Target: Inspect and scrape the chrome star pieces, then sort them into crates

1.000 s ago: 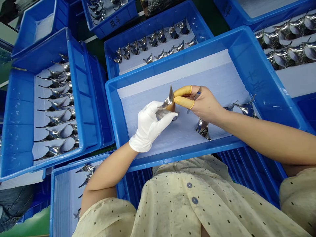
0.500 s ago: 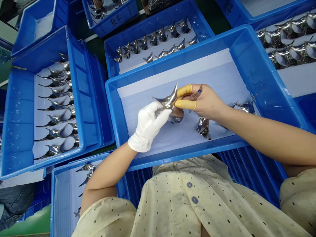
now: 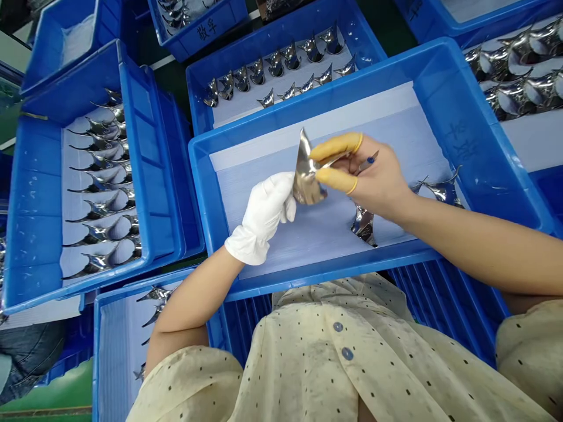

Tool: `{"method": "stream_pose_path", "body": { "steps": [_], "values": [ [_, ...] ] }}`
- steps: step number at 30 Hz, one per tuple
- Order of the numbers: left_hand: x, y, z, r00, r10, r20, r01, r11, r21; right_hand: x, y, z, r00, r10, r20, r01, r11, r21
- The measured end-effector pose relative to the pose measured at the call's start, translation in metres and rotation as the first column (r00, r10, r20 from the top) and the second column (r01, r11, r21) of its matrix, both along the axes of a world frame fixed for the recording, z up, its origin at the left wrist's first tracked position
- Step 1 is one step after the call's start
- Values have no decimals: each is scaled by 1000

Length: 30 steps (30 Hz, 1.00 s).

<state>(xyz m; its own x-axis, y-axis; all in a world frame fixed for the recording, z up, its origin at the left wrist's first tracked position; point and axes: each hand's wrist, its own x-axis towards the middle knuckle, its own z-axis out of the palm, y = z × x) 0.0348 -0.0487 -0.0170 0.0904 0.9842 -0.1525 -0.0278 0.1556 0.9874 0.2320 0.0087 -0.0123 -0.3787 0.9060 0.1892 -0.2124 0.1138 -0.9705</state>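
Observation:
A shiny curved metal part (image 3: 305,173) with pointed tips is held over the central blue tray (image 3: 457,123). My left hand (image 3: 264,214), in a white glove, grips its lower left side. My right hand (image 3: 365,176), with yellow finger cots on thumb and forefinger, pinches its right edge and also holds a thin pen-like tool (image 3: 367,163) between the fingers. Another metal part (image 3: 364,225) lies on the tray's white liner under my right wrist, and more metal parts (image 3: 440,189) lie beside my right forearm.
Blue trays surround the central one. The left tray (image 3: 141,176) holds several metal parts in rows, as do the far tray (image 3: 281,73), the right tray (image 3: 514,76) and a lower left tray (image 3: 114,328). A stack of blue trays sits near my body.
The metal part has been turned between both hands, from lying flatter with its tip up to standing more upright with its broad face toward me. Both hands rose slightly.

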Motion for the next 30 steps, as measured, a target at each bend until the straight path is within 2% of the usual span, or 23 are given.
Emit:
{"method": "stream_pose_path", "body": {
  "steps": [2,5,7,10,12,14,16,19,24,27,30],
  "values": [
    [2,0,3,999,-42,18,43,997,-59,1,5,1,995,-70,-74,61,991,-116],
    [5,-2,6,999,-37,34,39,996,-78,4,15,0,993,-71,-94,37,946,-323],
    [4,-4,6,999,-29,24,30,999,-33,4,19,-2,996,-36,-85,-3,911,-413],
    [-3,-5,2,995,-49,-87,56,995,81,3,19,-3,998,-17,-59,-11,893,-451],
    [-9,-3,-2,968,-39,-246,93,973,211,3,17,0,998,-44,-53,18,912,-410],
    [-12,-1,-6,921,-2,-390,135,940,313,3,14,4,995,-97,-35,82,952,-296],
    [-12,2,-9,889,13,-459,151,936,319,3,10,10,989,-149,8,148,976,-162],
    [-9,3,-11,880,-37,-473,157,963,217,4,6,14,976,-200,88,205,978,-46],
    [-4,3,-12,923,-62,-380,122,983,137,6,6,10,957,-241,159,244,970,2],
    [-7,7,-12,951,36,-307,0,993,117,7,10,12,954,-245,172,244,969,27],
    [-17,13,-10,911,191,-365,-101,963,251,8,12,16,907,-216,362,226,974,15]
  ]
}}
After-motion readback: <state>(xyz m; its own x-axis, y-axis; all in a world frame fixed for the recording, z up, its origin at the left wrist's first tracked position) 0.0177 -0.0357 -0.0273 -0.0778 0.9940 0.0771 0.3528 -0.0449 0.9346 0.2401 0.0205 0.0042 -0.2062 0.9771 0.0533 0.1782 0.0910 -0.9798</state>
